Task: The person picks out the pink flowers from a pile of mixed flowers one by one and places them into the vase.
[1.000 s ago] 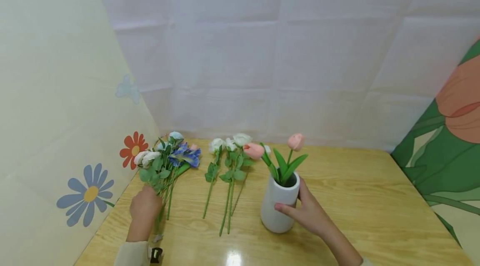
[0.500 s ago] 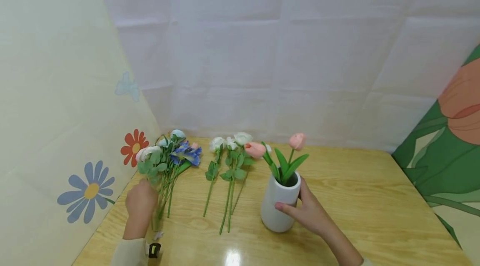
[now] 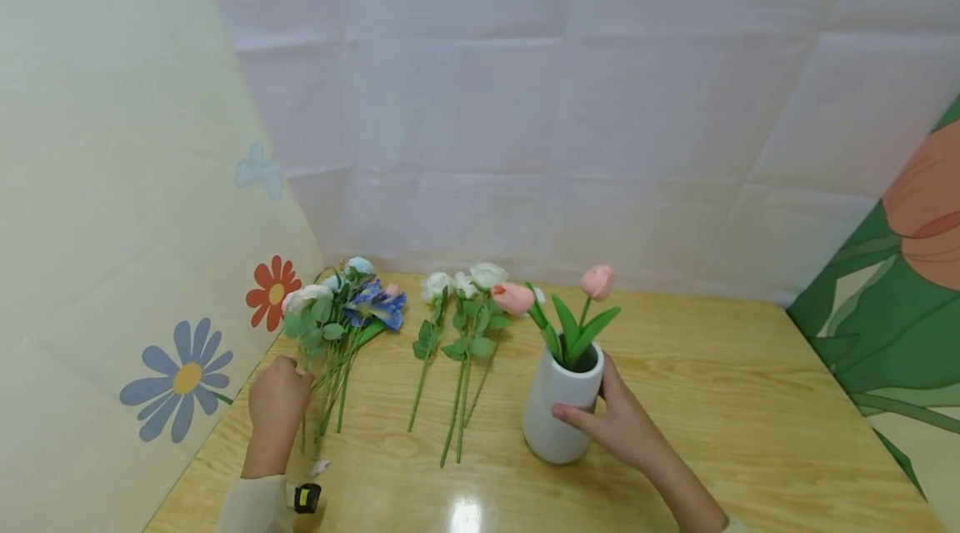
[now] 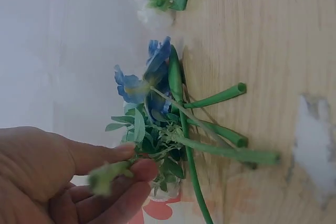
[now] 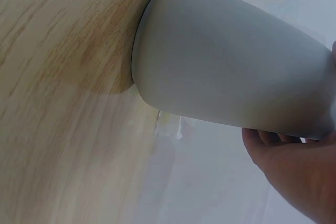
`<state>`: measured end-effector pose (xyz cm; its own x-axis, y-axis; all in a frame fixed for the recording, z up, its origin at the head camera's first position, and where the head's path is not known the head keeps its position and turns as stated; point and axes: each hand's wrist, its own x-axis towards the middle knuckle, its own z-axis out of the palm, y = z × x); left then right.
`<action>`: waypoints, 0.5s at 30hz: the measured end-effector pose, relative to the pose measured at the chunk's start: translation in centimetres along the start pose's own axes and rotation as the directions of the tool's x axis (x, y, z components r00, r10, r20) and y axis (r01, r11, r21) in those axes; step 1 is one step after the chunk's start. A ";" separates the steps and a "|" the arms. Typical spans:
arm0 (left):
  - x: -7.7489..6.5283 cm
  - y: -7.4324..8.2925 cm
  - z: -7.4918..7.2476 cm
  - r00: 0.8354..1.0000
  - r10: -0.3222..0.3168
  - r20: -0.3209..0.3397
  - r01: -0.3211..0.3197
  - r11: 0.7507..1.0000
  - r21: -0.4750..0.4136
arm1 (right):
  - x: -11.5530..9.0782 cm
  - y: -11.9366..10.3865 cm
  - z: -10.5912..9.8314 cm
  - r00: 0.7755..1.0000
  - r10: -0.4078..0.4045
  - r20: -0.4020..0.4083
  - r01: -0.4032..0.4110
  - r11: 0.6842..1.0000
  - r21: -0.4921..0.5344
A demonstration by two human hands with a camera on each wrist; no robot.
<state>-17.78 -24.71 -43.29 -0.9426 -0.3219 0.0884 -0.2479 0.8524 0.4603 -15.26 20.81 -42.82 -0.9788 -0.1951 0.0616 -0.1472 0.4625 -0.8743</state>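
Observation:
My left hand (image 3: 279, 399) pinches the stem of a white flower (image 3: 306, 298) with rounded green leaves, at the left side of a bunch. Close up in the left wrist view, thumb and fingertips meet on the green stem (image 4: 105, 178), its cut end toward the camera. Beside it lie a blue iris (image 3: 375, 305) and pale blue blooms (image 3: 360, 265). My right hand (image 3: 622, 424) grips a white vase (image 3: 558, 424) around its upper side, thumb across the front. The vase stands upright on the table and holds two pink tulips (image 3: 597, 282) with green leaves.
Several white roses (image 3: 487, 275) with long stems lie on the wooden table (image 3: 720, 399) between the bunch and the vase. A small whitish scrap (image 3: 318, 467) is near the left wrist. Printed cloth walls stand left and right, a plain white sheet behind.
The left hand has shifted slightly left, and the white flower's head has risen a little, its stem parting from the other stems. The right hand and vase stay put.

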 end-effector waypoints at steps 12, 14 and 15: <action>0.5 -0.9 0.1 0.986 -0.034 0.161 0.038 0.999 -0.023 | 0.0 0.0 0.0 1.000 -0.005 -0.006 0.005 1.000 0.016; 0.6 -0.8 -0.1 0.991 -0.037 0.129 0.040 0.999 -0.016 | 0.0 0.0 0.0 1.000 -0.014 -0.010 0.014 1.000 0.019; 0.6 -0.7 -0.2 0.993 -0.038 0.111 0.040 0.999 -0.013 | 0.0 0.0 0.0 1.000 -0.018 -0.012 0.018 1.000 0.018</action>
<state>-18.17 -25.61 -43.42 -0.9516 -0.3062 -0.0281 -0.2823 0.8336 0.4748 -15.21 20.79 -42.84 -0.9777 -0.1930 0.0830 -0.1623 0.4430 -0.8817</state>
